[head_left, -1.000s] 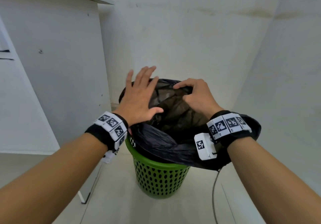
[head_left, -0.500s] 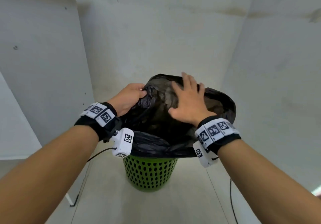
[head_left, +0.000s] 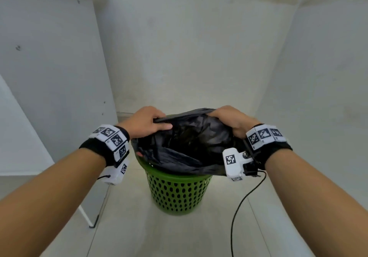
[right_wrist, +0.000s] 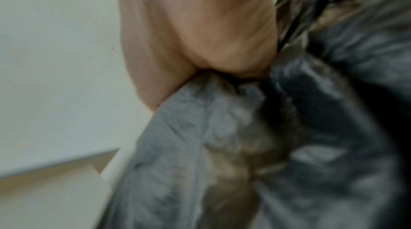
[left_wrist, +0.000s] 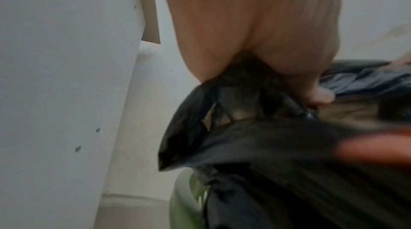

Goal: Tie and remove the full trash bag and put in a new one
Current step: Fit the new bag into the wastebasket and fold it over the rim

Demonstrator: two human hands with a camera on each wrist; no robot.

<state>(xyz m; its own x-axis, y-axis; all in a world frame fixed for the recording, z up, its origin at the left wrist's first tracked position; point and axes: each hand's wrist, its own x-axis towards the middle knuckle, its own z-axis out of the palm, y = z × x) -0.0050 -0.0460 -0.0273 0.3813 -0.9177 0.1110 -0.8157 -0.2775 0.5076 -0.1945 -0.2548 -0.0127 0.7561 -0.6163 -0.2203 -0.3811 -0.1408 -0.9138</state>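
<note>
Head view, trash bag (head_left: 189, 143): centre of the frame, black, seated in the green basket (head_left: 177, 193); we read it as not yet tied or lifted out.
Head view, left hand (head_left: 147, 122): at the bag's left top edge, fingers curled over the film and the thumb laid along it; we judge we hold here to draw that side up.
Head view, right hand (head_left: 231, 121): at the bag's right top edge, fingers clenched on gathered film; we judge the two holds oppose each other so the mouth flattens for a knot.
Head view, cable (head_left: 242, 207): lower right, trailing from the wrist unit to the floor.
Left wrist view, left hand: upper centre, blurred, bag film bunched beneath the palm; the basket rim shows at the lower centre.
Right wrist view, right hand: upper centre, blurred, crumpled film squeezed in the fist and fanning to the lower right.
New bag: in none of our views.
</note>
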